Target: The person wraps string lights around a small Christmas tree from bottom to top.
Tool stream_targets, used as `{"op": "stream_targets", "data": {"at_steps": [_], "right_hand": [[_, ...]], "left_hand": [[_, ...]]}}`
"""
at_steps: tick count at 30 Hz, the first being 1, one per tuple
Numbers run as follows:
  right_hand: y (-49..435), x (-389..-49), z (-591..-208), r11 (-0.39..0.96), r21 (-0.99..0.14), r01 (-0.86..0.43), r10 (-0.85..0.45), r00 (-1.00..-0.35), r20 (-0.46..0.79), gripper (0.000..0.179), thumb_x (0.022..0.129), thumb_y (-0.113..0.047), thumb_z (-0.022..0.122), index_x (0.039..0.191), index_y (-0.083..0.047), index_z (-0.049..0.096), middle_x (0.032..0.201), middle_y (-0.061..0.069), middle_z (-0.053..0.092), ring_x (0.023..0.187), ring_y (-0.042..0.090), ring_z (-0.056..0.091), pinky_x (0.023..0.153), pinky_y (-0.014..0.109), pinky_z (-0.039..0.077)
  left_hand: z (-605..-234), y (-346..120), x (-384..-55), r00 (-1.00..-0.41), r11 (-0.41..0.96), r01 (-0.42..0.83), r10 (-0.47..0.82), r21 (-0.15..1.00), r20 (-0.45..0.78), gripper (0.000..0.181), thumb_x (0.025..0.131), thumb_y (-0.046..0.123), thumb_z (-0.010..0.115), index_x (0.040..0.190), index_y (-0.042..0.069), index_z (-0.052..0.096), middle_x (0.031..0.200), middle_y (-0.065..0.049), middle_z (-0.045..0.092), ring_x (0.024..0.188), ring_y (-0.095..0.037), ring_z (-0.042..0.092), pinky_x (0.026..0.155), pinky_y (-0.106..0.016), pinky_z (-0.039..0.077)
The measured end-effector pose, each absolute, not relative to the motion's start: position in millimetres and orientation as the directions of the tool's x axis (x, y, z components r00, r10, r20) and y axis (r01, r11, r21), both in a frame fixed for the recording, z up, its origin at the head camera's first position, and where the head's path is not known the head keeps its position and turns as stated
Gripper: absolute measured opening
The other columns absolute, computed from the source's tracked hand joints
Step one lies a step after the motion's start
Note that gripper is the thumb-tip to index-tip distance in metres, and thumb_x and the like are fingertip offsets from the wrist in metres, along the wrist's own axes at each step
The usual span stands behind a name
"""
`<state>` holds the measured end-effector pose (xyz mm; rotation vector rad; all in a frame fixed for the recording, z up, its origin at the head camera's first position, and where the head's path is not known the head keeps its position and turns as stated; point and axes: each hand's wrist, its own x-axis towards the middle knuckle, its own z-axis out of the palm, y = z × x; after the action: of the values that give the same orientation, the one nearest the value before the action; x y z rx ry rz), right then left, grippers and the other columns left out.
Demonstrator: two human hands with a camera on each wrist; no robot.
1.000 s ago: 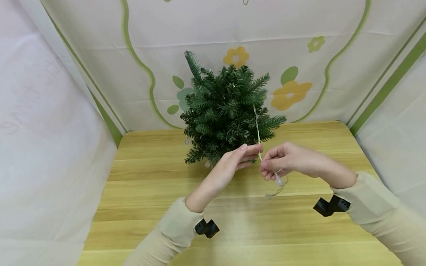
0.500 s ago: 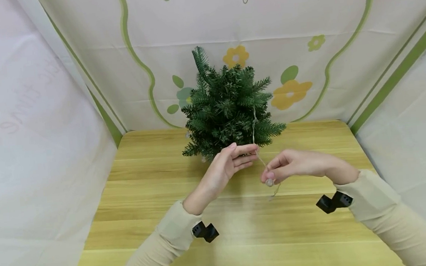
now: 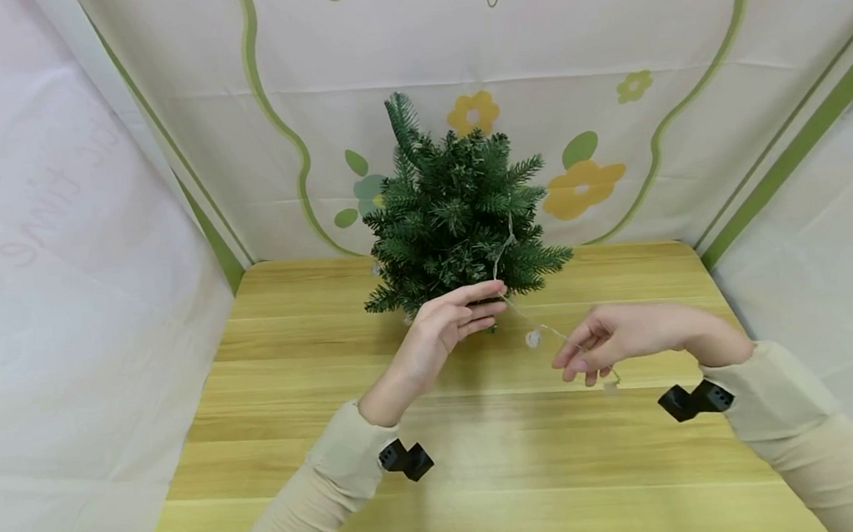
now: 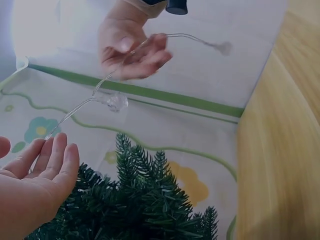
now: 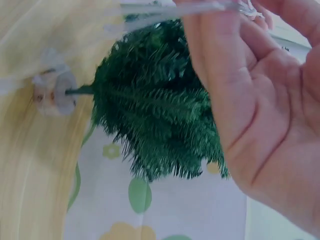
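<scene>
A small artificial Christmas tree [image 3: 449,222] stands on the table, its wooden base [image 5: 59,94] showing in the right wrist view. A thin string light [image 4: 70,114] hangs from its right side and runs on to both hands. My left hand [image 3: 432,332] is in front of the lower branches, fingers nearly straight, with the wire passing over the fingertips. To the right, my right hand [image 3: 631,335] pinches the wire between thumb and fingers. A clear bulb [image 3: 533,338] dangles between the hands. Beyond the right hand, a loose end with another bulb [image 4: 223,48] sticks out.
A wooden table [image 3: 488,478] lies under the arms. Behind the tree hangs a white cloth backdrop [image 3: 409,42] printed with flowers and leaves, and white cloth walls [image 3: 64,344] close in both sides.
My right hand has moved right and slightly down, and the wire between the hands has lengthened, baring a bulb. My left hand has shifted slightly left. The tree turned a little earlier on.
</scene>
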<state>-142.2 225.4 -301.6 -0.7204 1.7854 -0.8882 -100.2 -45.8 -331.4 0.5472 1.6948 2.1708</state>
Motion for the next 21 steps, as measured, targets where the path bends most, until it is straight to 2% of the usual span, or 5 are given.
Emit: {"op": "stream_targets", "data": {"at_steps": [4, 8, 14, 17, 21], "right_hand": [[235.8, -142.5, -304.1, 0.461, -0.87, -0.177, -0.865, -0.309, -0.395, 0.021, 0.1, -0.01, 0.047, 0.108, 0.002, 0.062, 0.105, 0.009, 0.069, 0.094, 0.007, 0.065, 0.085, 0.023, 0.055], [245.0, -144.0, -299.2, 0.323, -0.922, -0.212, -0.906, -0.353, -0.236, 0.018, 0.102, -0.003, 0.036, 0.112, 0.0, 0.05, 0.092, 0.005, 0.063, 0.092, 0.01, 0.065, 0.085, 0.024, 0.055], [237.9, -140.2, -276.3, 0.212, -0.928, -0.307, -0.876, -0.48, -0.041, 0.027, 0.102, 0.002, 0.033, 0.111, -0.014, 0.052, 0.074, 0.001, 0.053, 0.064, 0.018, 0.057, 0.059, 0.029, 0.055], [226.9, -134.9, -264.0, 0.24, -0.895, -0.375, -0.849, -0.528, -0.007, 0.026, 0.1, 0.002, 0.038, 0.11, -0.012, 0.058, 0.065, 0.006, 0.049, 0.052, 0.016, 0.049, 0.044, 0.027, 0.047], [210.0, -129.1, -247.5, 0.298, -0.858, -0.419, -0.838, -0.545, -0.025, 0.023, 0.099, -0.002, 0.044, 0.112, -0.007, 0.063, 0.056, 0.008, 0.044, 0.043, 0.014, 0.043, 0.038, 0.025, 0.041]], "left_hand": [[-331.7, -48.9, -102.3, -0.877, -0.249, -0.018, 0.469, 0.968, 0.104, 0.051, 0.095, 0.011, 0.027, 0.14, -0.012, 0.038, 0.147, -0.029, 0.036, 0.133, -0.042, 0.042, 0.112, -0.045, 0.04], [-333.5, -51.7, -104.7, -0.883, -0.24, -0.031, 0.462, 0.97, 0.087, 0.052, 0.097, 0.016, 0.028, 0.141, -0.01, 0.037, 0.149, -0.028, 0.034, 0.134, -0.04, 0.041, 0.112, -0.042, 0.041], [-332.1, -53.6, -105.1, -0.869, -0.133, -0.02, 0.493, 0.991, 0.048, 0.049, 0.1, 0.018, 0.03, 0.143, -0.004, 0.037, 0.149, -0.022, 0.039, 0.134, -0.036, 0.043, 0.112, -0.042, 0.04], [-329.7, -53.2, -103.9, -0.868, -0.053, 0.011, 0.495, 0.999, 0.036, 0.046, 0.103, 0.019, 0.032, 0.143, -0.002, 0.038, 0.147, -0.021, 0.042, 0.133, -0.034, 0.046, 0.11, -0.039, 0.043], [-325.6, -53.2, -101.0, -0.897, 0.048, 0.108, 0.435, 0.993, 0.077, 0.04, 0.104, 0.019, 0.036, 0.137, 0.0, 0.048, 0.139, -0.021, 0.051, 0.12, -0.033, 0.055, 0.098, -0.036, 0.052]]}}
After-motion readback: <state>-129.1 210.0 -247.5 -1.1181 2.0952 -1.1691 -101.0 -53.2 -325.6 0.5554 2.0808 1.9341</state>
